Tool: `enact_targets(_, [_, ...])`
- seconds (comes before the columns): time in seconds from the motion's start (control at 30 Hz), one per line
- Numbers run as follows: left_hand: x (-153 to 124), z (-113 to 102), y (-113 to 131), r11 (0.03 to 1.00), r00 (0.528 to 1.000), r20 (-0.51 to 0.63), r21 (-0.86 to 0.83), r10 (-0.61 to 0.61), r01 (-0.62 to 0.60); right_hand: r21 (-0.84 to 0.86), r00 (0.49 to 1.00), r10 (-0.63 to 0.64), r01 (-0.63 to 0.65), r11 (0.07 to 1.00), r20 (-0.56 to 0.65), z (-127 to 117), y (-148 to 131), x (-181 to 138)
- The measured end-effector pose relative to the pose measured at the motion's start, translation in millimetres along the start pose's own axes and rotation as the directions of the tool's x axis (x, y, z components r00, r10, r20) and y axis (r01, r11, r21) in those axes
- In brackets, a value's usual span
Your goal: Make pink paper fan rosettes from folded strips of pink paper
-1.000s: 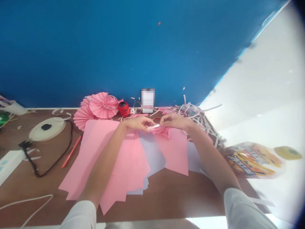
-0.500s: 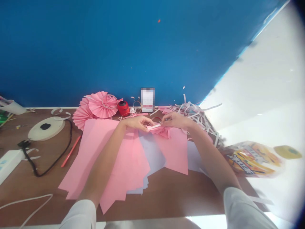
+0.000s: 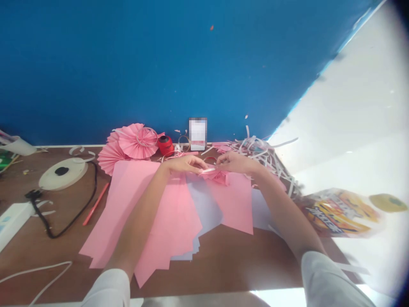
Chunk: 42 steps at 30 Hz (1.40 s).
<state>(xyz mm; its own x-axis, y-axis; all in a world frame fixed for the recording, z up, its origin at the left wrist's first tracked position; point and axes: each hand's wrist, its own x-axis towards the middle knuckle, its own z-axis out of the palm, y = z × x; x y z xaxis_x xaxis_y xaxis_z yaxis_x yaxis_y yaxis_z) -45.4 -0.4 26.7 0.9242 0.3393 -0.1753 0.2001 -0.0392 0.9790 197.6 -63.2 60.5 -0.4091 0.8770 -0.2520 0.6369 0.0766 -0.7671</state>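
Both hands work at one piece of pleated pink paper (image 3: 220, 177) with a white strip (image 3: 209, 170) along its upper edge. The fingers of my left hand (image 3: 189, 163) pinch its left end. My right hand (image 3: 234, 162) pinches the right end of the same piece, fingertips close to the strip. Underneath lie flat pink paper sheets (image 3: 169, 213) and pale lilac sheets (image 3: 207, 200). Finished-looking pink paper rosettes (image 3: 139, 140) are stacked left of my left hand, against the wall.
A red container with a black top (image 3: 165, 146) and a phone (image 3: 198, 134) stand by the blue wall. Shredded white paper strips (image 3: 271, 160) heap at right, near a printed snack bag (image 3: 341, 213). Leftward lie a red pen (image 3: 96, 204), a round white disc (image 3: 63, 174) and a power strip (image 3: 14, 221).
Both hands stay almost in place at the pleated paper; the fingertips shift slightly along the white strip, and less of it shows between them.
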Motion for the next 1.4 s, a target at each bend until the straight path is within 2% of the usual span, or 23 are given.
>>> enact_targets(0.47, [2.7,6.4,0.1,0.997,0.995,-0.074,-0.038,-0.065,0.062,-0.068,1.000,0.002,-0.003,0.998,-0.010,3.3,-9.2,-5.4])
enact_targets(0.83, [9.2,9.4,2.6,0.993,0.985,-0.167,0.102,-0.037,0.055,-0.118,0.998,0.027,-0.033,0.993,-0.051,1.8,-15.2,-10.7])
enact_targets(1.0, [7.3,15.3,13.2,0.968,0.985,-0.155,0.227,-0.077,0.111,-0.210,0.994,0.009,-0.031,0.977,-0.106,4.4,-20.7,-13.6])
enact_targets(1.17, [8.2,20.6,19.6,0.947,0.991,-0.133,0.313,-0.026,0.067,-0.311,0.978,0.002,-0.069,0.948,-0.210,8.2,-22.0,-10.4])
enact_targets(1.4, [7.3,21.3,17.7,0.968,0.989,-0.150,0.245,-0.008,0.045,-0.246,0.977,0.039,-0.091,0.965,-0.212,2.8,-10.8,-4.4])
